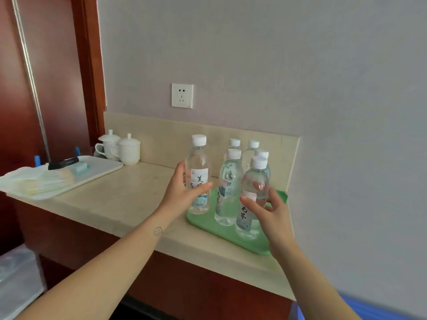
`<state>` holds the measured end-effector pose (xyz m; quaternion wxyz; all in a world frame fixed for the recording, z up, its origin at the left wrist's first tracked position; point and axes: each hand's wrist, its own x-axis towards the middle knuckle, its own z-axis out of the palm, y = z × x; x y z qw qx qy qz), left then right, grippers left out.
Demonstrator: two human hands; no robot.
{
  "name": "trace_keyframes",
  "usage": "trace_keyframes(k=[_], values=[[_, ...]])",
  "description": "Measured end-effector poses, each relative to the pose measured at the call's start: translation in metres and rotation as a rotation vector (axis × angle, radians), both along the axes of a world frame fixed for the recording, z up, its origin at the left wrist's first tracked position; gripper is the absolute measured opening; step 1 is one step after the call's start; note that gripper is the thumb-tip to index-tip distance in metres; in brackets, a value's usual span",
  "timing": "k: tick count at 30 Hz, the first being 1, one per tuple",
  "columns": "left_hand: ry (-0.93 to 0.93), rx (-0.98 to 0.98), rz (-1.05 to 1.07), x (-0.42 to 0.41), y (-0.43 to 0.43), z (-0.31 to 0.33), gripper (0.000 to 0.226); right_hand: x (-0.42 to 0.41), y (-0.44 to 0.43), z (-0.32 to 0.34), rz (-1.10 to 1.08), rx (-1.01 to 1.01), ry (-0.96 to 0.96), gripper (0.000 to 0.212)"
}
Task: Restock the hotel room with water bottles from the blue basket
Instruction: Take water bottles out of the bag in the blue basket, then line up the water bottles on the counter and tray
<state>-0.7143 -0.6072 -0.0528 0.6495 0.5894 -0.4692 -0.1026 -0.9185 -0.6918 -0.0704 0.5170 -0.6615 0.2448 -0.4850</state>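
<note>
Two-handed forward reach | left hand (182, 190) grips left bottle (198, 158) upright | right hand (272, 215) loosely curled round front bottle (254, 179)

Both bare forearms reached forward, converging toward the centre. The left forearm (115, 257) ran diagonally from lower left, with a small inked mark (157, 231) at the wrist; the left hand (180, 190) gripped the left bottle (199, 162) — thumb laid across its front, fingers behind. The right forearm (307, 273) rose from lower right; the right hand (271, 211) was curled loosely round the front bottle (255, 176) — thumb at the front, one finger showing through from behind, the others spread.
</note>
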Motion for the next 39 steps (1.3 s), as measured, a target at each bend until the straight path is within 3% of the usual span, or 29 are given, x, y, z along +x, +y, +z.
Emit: trace_keyframes(k=[4, 8, 12, 17, 24, 31, 35, 39], values=[[0.017, 0.042, -0.052, 0.008, -0.023, -0.011, 0.054, -0.001, -0.003, -0.002, -0.055, -0.02, 0.068, 0.044], [0.037, 0.086, -0.125, 0.013, -0.036, -0.019, 0.054, -0.001, -0.002, -0.002, -0.177, -0.005, 0.099, 0.066], [0.077, 0.082, -0.205, 0.014, -0.039, -0.018, 0.063, -0.001, 0.003, -0.003, -0.223, 0.014, 0.109, 0.069], [0.111, 0.111, -0.309, 0.016, -0.04, -0.021, 0.053, 0.004, 0.014, -0.007, -0.282, 0.025, 0.118, 0.057], [0.091, 0.182, -0.347, 0.013, -0.035, -0.021, 0.096, -0.001, 0.036, -0.009, -0.327, 0.071, 0.161, 0.062], [0.173, -0.322, -0.13, -0.028, 0.003, 0.004, 0.079, -0.02, 0.056, -0.007, -0.413, 0.101, 0.157, 0.057], [-0.086, -0.496, -0.212, -0.071, 0.023, 0.017, 0.073, -0.036, 0.074, -0.009, -0.46, 0.106, 0.128, 0.049], [-0.341, -0.528, -0.362, -0.114, 0.029, 0.014, 0.066, -0.062, 0.089, -0.007, -0.526, 0.108, 0.119, 0.043]])
